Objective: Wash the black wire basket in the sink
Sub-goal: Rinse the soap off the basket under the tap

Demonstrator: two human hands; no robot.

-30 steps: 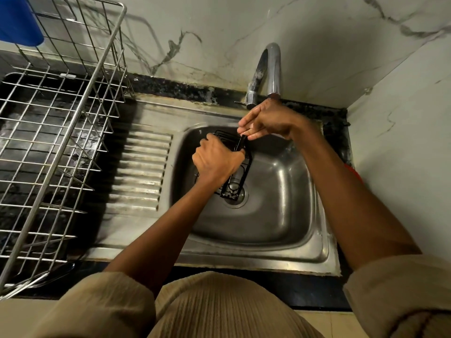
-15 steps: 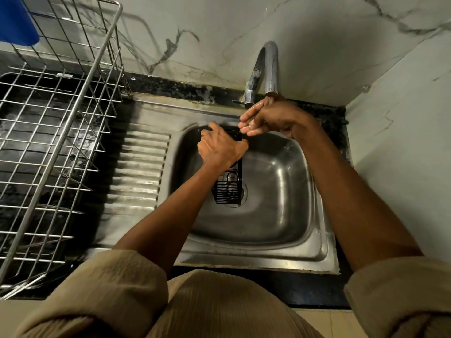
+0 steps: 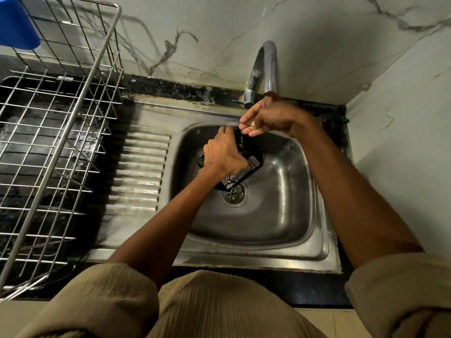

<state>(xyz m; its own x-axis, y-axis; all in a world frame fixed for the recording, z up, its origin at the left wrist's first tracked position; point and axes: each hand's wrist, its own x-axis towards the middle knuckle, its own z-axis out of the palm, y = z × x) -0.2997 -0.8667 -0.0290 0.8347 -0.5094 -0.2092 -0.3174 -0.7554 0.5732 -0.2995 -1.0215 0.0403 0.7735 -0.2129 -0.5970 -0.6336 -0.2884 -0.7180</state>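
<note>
Gripping the black wire basket point(image 3: 246, 154) over the sink point(image 3: 280, 215) drain, the left hand point(image 3: 224, 154) clamps its frame while the right hand point(image 3: 268, 118) touches its top edge with loosely bent fingers; it looks light, stiff and wet-slippery, best held by the rim wires.

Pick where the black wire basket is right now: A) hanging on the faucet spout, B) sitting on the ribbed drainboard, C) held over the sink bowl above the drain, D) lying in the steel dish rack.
C: the left hand has the black wire basket in its grip over the sink, its lower corner just above the drain, with the right hand at its top edge.
</note>
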